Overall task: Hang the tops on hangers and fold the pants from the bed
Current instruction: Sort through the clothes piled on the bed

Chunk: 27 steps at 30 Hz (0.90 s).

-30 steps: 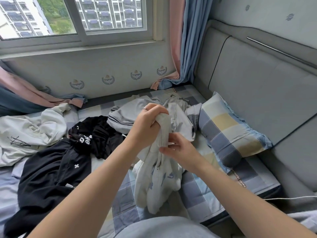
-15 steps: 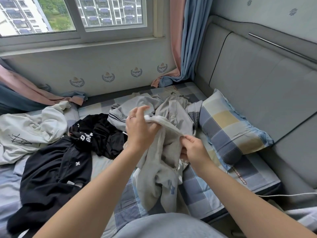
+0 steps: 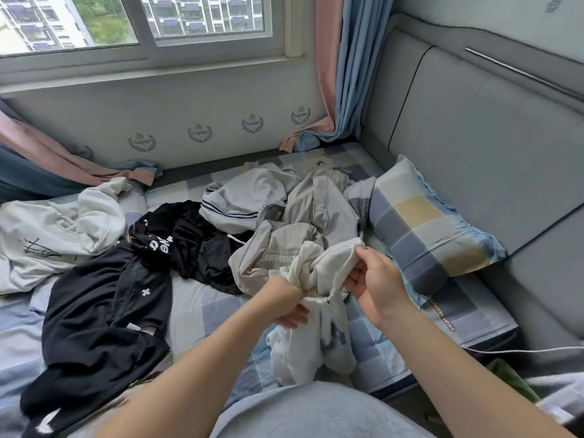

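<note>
You have the white garment (image 3: 319, 339) in both hands, low over the near edge of the bed (image 3: 388, 339). Your left hand (image 3: 284, 303) has its fingers curled round the bunched middle of the cloth. Your right hand (image 3: 376, 284) pinches an upper edge between thumb and fingertips (image 3: 363, 252), palm turned toward you.

The bulk of the garment hangs below your left grip and toward your lap. Its long axis runs from your right fingertips, on the pillow (image 3: 426, 222) side, down and back to you, with a twisted knot of cloth between the two hands. Your right hand is nearer the free edge, so that is likely the hand to draw outward while the left anchors the middle.

It is too crumpled to tell whether this is a top or pants; the blue print low down hints at a top. The grey clothes (image 3: 316, 197) lie just beyond your hands.
</note>
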{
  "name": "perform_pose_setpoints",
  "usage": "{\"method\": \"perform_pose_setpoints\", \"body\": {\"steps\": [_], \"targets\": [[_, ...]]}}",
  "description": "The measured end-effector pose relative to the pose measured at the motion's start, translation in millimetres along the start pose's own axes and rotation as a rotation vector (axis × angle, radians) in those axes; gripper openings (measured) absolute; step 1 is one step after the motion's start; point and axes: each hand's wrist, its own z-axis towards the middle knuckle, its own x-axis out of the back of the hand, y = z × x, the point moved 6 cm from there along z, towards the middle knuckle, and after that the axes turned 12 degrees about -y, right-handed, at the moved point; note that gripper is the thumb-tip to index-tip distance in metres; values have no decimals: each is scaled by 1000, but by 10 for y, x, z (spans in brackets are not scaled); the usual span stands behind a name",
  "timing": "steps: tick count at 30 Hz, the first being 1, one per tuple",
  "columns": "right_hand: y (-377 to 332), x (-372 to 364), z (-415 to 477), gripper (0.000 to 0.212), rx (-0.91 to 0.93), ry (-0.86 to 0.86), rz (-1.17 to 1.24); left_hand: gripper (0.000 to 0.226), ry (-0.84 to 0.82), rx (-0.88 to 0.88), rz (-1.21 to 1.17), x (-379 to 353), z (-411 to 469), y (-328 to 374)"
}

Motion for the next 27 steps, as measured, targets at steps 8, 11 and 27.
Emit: {"method": "perform_pose_setpoints", "body": {"steps": [8, 11, 27], "targets": [[281, 289, 115, 36, -201, 148, 445, 28, -26, -410, -1334, 158, 65, 167], [373, 275, 112, 42, -289, 47, 480, 32, -57, -391, -1406, 173, 84, 72], [1463, 803, -439, 42, -483, 364, 677, 20, 21, 72, -1049, 110, 66, -957]]}}
